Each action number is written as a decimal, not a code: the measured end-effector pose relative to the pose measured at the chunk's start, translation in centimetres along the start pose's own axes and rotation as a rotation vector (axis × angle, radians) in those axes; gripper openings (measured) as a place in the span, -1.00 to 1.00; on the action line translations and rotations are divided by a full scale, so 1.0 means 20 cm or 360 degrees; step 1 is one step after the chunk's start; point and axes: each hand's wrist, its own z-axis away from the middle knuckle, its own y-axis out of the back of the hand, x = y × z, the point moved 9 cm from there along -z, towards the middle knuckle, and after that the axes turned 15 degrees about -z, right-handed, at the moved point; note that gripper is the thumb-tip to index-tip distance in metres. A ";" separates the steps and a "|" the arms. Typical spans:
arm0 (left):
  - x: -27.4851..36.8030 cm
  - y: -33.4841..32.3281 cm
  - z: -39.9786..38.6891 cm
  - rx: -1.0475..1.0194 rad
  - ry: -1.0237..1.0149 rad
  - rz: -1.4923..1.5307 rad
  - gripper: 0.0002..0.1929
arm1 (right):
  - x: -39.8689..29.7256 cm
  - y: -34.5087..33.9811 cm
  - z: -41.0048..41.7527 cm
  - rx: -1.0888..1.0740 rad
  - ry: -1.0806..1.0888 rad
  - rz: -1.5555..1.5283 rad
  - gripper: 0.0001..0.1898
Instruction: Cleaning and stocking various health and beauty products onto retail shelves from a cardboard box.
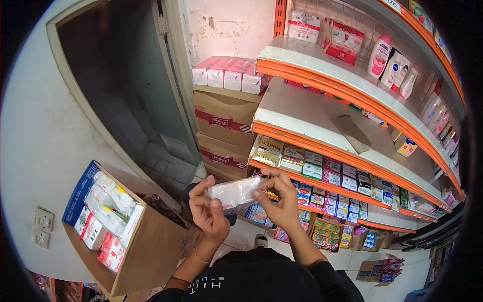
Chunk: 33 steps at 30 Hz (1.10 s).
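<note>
Between my two hands is a white pack in clear plastic wrap (236, 191), held up in front of my chest. My left hand (211, 211) grips its left end, with the thumb on the near side. At the other end, the thumb and fingers of my right hand (281, 196) pinch the wrapper's right edge. An open cardboard box (151, 234) stands to my left, holding several plastic-wrapped packs (109, 211) and red-and-white packs (112, 251). What the pack contains cannot be made out.
Orange-edged shelves (339, 132) on the right carry bottles (379, 56), sachets (332, 170) and a loose cardboard piece (351, 134). Stacked cartons (226, 117) with pink-topped packs (232, 75) stand beside a doorway (124, 87). Small boxes of sachets (326, 234) and another carton (379, 270) are low down on the right.
</note>
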 end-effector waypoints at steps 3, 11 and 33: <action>0.00 -0.05 0.00 -0.0040 -0.0079 -0.0009 -0.79 | 0.08 0.04 -0.02 0.0040 -0.0010 -0.0043 -0.93; -0.23 -0.21 0.01 -0.0311 0.0315 0.0477 -0.64 | 0.16 0.13 -0.07 0.0249 -0.0297 -0.0953 -0.91; -0.60 -0.36 0.31 -0.0315 0.1693 0.1288 -0.60 | 0.16 1.52 -0.65 0.0123 -0.0612 0.2666 -0.46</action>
